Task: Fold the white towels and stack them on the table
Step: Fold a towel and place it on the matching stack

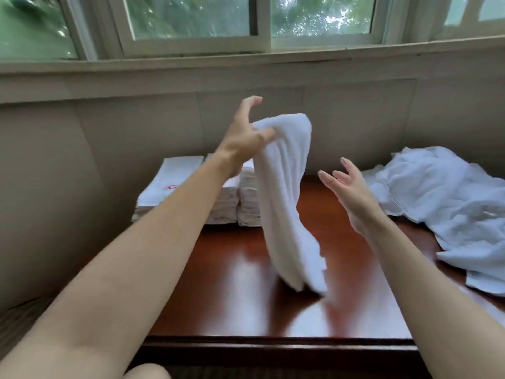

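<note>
Head view, near to far. Two bare forearms reach forward over the near edge of a glossy reddish-brown wooden table [246,310]. The right hand [348,192] is raised above the table's right-centre with its palm turned inward and its fingers spread and relaxed; it holds nothing and stands just beside the hanging towel without touching it. The left hand [246,132] is lifted higher, above the table's middle, and pinches the upper end of a white towel [284,201] between thumb and lower fingers, while its index finger is curled free above the cloth. The towel hangs lengthwise in a doubled, slightly twisted band from this grip; its lower end is motion-blurred close above the tabletop, and contact with the surface cannot be determined. Behind the left wrist, at the table's far left, folded white towels [185,192] lie in neat stacks set side by side; the top towel of the left stack bears a small red mark. At the table's right side an unfolded heap of white towels [442,198] lies rumpled, reaching the right edge of the view. Beyond the table rise a beige wall and a window [191,20] with green foliage outside.
</note>
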A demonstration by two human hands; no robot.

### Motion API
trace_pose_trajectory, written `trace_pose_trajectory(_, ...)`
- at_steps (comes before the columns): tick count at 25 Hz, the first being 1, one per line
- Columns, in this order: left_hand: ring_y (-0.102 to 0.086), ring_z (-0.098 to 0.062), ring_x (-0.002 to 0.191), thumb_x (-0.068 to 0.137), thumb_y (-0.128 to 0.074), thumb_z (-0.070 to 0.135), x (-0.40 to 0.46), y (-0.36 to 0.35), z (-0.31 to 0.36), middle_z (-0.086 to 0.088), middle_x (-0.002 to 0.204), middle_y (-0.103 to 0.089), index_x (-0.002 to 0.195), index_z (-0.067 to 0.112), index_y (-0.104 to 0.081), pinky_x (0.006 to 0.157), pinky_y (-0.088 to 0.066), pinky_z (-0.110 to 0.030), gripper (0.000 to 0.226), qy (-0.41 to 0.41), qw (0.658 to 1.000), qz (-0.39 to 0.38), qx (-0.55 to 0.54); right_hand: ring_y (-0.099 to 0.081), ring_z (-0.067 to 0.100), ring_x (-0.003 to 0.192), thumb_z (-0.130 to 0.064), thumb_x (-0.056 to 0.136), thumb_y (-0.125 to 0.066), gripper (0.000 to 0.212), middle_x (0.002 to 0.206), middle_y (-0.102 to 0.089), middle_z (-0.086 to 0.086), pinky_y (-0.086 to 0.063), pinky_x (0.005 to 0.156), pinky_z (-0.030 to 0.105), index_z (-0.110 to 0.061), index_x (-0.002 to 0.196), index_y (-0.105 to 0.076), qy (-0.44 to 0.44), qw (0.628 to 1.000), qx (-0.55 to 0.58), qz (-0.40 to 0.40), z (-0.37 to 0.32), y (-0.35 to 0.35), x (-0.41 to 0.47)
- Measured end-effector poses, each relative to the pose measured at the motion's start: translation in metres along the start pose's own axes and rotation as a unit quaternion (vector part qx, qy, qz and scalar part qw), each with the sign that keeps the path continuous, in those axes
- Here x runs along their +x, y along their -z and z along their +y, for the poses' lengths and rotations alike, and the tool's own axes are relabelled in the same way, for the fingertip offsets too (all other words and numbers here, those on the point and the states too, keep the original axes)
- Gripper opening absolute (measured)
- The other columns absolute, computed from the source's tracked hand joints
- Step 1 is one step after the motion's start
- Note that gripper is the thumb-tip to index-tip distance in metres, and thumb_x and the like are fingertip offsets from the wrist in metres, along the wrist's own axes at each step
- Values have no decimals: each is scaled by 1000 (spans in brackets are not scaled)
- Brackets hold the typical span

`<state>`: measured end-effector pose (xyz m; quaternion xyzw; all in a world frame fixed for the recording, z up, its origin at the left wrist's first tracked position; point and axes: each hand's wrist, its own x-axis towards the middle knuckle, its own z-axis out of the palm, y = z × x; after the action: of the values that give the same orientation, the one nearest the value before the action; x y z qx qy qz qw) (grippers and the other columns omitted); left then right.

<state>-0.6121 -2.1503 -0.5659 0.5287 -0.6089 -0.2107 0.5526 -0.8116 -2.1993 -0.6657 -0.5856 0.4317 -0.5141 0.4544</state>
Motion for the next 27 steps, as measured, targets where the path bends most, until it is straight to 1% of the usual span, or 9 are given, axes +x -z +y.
trace_pose_trajectory(3, -54, -20, 74, 78, -58, 11, 9, 37, 35, -8, 90, -48, 133, 23, -35, 58, -48, -28, 60, 26, 998, -50, -16, -44, 20, 132, -33, 80, -76, 83, 144, -45, 9, -39, 107, 37, -18, 147, -29, 63, 993, 60, -85, -50, -38, 19)
trace_pose_trajectory(6, -56, -19, 72, 80, -59, 6, 9, 81, 46, -7, 86, -53, 122, 20, -47, 57, -46, -26, 46, 9, 998, -58, -14, -60, 26, 115, -16, 85, -71, 53, 127, -61, 13, -51, 95, 43, -11, 133, -48, 106, 955, 143, -237, -84, -72, 29)
trace_pose_trajectory(9, -62, -12, 71, 71, -60, 12, 1, 132, 41, -7, 93, -59, 111, 24, -53, 57, -49, -23, 43, 18, 998, -56, -24, -61, 32, 112, -12, 85, -67, 46, 123, -62, 18, -52, 90, 43, -4, 129, -53, 67, 930, 173, -317, -102, -104, 24)
trace_pose_trajectory(12, -65, -9, 75, 75, -74, 20, -23, 171, 12, -3, 101, -63, 129, 18, -47, 59, -52, -22, 61, 4, 988, -18, -153, -67, 27, 94, -6, 84, -65, 31, 105, -70, 14, -56, 81, 38, -4, 115, -62, 61, 939, 166, -295, -120, -146, 16)
trace_pose_trajectory(15, -69, -14, 89, 57, -85, 47, -63, 177, -59, 0, 101, -71, 124, 18, -51, 70, -57, -30, 81, 83, 955, -87, -273, -69, 22, 84, -4, 83, -64, 19, 94, -71, 9, -58, 79, 37, -11, 101, -66, 76, 945, 137, -285, -137, -187, 15)
trace_pose_trajectory(17, -67, -21, 100, 60, -86, 35, -88, 164, -110, -4, 110, -70, 126, 17, -52, 84, -56, -37, 76, 197, 933, -135, -271, -69, 22, 83, -6, 83, -65, 16, 92, -72, 8, -58, 79, 37, -13, 96, -66, 77, 953, 115, -270, -141, -211, 26)
trace_pose_trajectory(19, -62, -25, 112, 76, -70, 16, -99, 153, -147, -8, 121, -66, 131, 12, -51, 95, -51, -38, 58, 251, 922, -165, -244, -69, 23, 82, -9, 81, -67, 16, 91, -72, 8, -58, 76, 38, -13, 96, -66, 72, 965, 103, -231, -139, -231, 48)
trace_pose_trajectory(24, -64, -26, 108, 81, -70, 11, -56, 179, -187, -9, 116, -68, 124, 12, -57, 95, -51, -41, 45, 274, 928, -54, -246, -67, 18, 71, -10, 80, -67, 11, 83, -69, 4, -57, 63, 30, -16, 89, -64, 62, 982, 81, -159, -128, -283, 128)
trace_pose_trajectory(27, -64, -32, 108, 89, -61, 9, 1, 215, -207, -15, 118, -66, 128, 11, -52, 96, -48, -50, 40, 227, 932, 15, -281, -66, 21, 76, -8, 81, -65, 12, 87, -68, 7, -57, 70, 36, -15, 91, -63, 78, 981, 95, -153, -132, -323, 195)
